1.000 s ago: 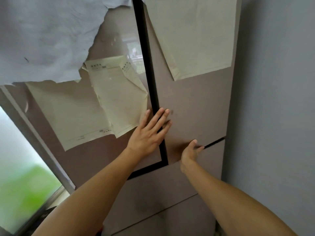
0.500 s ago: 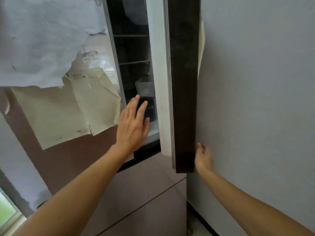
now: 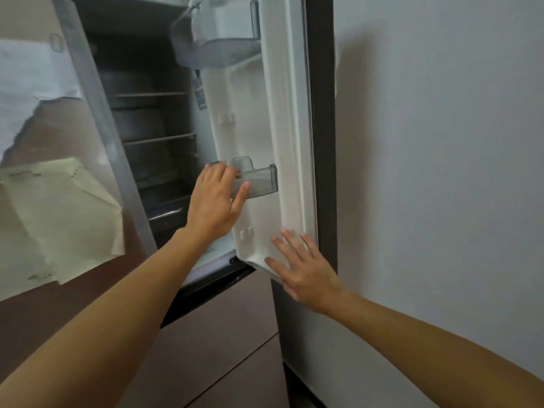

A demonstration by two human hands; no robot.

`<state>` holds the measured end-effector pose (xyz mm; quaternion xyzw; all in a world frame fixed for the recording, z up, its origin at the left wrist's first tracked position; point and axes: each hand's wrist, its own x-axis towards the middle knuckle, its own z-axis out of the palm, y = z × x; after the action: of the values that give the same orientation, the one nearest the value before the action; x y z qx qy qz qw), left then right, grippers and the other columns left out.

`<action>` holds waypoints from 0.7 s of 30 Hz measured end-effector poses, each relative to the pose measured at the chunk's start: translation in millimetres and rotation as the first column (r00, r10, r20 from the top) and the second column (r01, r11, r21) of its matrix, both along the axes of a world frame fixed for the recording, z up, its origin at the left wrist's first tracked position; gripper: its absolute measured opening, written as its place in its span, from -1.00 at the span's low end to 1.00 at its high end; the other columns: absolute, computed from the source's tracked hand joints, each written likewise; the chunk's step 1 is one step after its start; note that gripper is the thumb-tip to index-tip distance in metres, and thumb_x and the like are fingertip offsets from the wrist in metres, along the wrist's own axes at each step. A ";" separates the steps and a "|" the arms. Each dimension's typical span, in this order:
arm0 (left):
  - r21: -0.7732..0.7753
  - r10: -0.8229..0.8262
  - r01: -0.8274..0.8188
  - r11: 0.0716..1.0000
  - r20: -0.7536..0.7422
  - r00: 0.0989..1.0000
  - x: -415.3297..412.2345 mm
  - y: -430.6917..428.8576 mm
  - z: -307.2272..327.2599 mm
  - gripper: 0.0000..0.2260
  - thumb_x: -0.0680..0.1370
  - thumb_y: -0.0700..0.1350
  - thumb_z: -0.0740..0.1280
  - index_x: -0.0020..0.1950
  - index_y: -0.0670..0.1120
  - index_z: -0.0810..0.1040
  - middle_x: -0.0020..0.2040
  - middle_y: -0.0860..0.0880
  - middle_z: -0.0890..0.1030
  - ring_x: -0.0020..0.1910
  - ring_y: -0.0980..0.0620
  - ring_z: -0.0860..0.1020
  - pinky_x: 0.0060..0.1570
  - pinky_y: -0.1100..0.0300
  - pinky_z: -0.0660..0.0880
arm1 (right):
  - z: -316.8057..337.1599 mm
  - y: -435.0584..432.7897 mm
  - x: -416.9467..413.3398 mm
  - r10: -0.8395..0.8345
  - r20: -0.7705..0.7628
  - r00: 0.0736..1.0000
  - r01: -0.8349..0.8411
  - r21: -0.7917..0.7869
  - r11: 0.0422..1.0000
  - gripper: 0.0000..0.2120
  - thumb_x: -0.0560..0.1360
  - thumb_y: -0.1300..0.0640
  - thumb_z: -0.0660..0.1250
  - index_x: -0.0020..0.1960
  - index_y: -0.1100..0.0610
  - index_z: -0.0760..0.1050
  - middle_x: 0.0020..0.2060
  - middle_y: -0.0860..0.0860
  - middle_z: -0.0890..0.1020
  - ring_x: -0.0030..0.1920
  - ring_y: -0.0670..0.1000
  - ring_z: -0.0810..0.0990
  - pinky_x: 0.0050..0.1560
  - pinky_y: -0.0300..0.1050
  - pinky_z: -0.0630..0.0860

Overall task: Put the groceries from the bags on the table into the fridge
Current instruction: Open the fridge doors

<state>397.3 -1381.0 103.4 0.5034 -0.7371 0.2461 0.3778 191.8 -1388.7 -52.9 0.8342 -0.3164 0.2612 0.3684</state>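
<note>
swung far wider than half a second ago: then edge-on, now showing the white inner lining of the right fridge door (image 3: 282, 142). shifted as well: left hand (image 3: 213, 201) away from the door gap and up onto the lower door bin (image 3: 259, 181), right hand (image 3: 303, 266) round from the outer edge to the lining's bottom corner.

holding nothing, either one. left: fingers fairly straight, laid over the bin's near end, thumb spread against its front, no clear curl round it. right: spread flat, fingertips touching the lining, steadying or pushing by the look of it.

opened onto the dim inside of the fridge (image 3: 141, 119), with shelves (image 3: 159, 140) too dark to tell what sits on them. higher on the door, an upper bin (image 3: 226, 25). left door (image 3: 35, 290) shut, hung with paper sheets (image 3: 59, 207).

no groceries or bags anywhere in view; presumably on the table, out of sight.

judged as the very start: access nearly gained, no item seen stowed. left to do: fetching from the bags, carrying over, placing on shelves or in bins, closing up.
</note>
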 end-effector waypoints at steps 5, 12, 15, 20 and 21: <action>-0.019 -0.039 0.039 0.999 -0.007 0.999 -67.7 -24.3 9.7 -0.73 0.60 0.06 0.10 -0.08 -0.09 0.47 -0.15 -0.01 0.48 -0.13 0.01 0.41 -0.03 0.06 0.38 | 6.0 -59.5 -54.6 -0.085 -0.098 0.992 0.086 0.003 0.996 -0.73 0.43 0.02 0.40 0.09 0.08 0.64 0.43 0.19 0.39 0.52 0.27 0.11 0.41 0.39 0.13; -0.073 0.076 -0.073 0.995 0.032 0.997 -135.1 -64.2 8.5 -0.81 0.62 -0.04 0.20 0.05 -0.10 0.54 -0.09 -0.03 0.57 -0.08 -0.03 0.47 0.01 0.03 0.36 | 2.9 -130.1 -107.3 -0.076 -0.132 0.988 0.078 0.012 0.997 -0.87 0.44 0.08 0.44 -0.22 0.14 0.64 0.25 0.19 0.52 0.55 0.25 -0.02 0.37 0.39 0.19; -0.133 0.121 -0.110 0.985 0.072 0.990 -144.3 -75.4 6.3 -0.79 0.62 -0.04 0.20 0.09 -0.11 0.55 -0.08 -0.06 0.58 -0.09 -0.06 0.49 -0.02 0.04 0.36 | 1.4 -147.0 -115.9 -0.047 -0.147 0.988 0.048 0.002 0.999 -0.87 0.45 0.05 0.43 -0.19 0.11 0.64 0.28 0.17 0.50 0.55 0.24 -0.06 0.42 0.37 0.13; -0.150 0.155 -0.133 0.980 0.144 0.977 -148.6 -81.8 2.7 -0.68 0.62 -0.03 0.20 0.31 -0.14 0.48 0.00 -0.10 0.57 -0.04 -0.07 0.49 0.00 0.05 0.38 | 0.2 -165.2 -124.0 0.018 -0.149 0.989 -0.017 0.007 1.000 -0.85 0.48 0.06 0.36 -0.14 0.12 0.65 0.36 0.19 0.44 0.55 0.23 -0.07 0.45 0.33 0.10; -0.141 0.148 -0.127 0.982 0.152 0.977 -148.1 -80.5 1.2 -0.64 0.61 -0.03 0.20 0.36 -0.15 0.44 0.05 -0.11 0.56 0.00 -0.08 0.48 0.05 0.04 0.39 | 0.6 -164.3 -124.1 0.017 -0.150 0.989 -0.014 0.021 1.000 -0.85 0.47 0.05 0.38 -0.12 0.12 0.65 0.38 0.20 0.43 0.55 0.24 -0.07 0.44 0.35 0.11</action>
<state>249.2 -1461.5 104.6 0.5057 -0.7112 0.3593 0.3307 67.7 -1553.0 -52.3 0.8576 -0.2837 0.1977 0.3808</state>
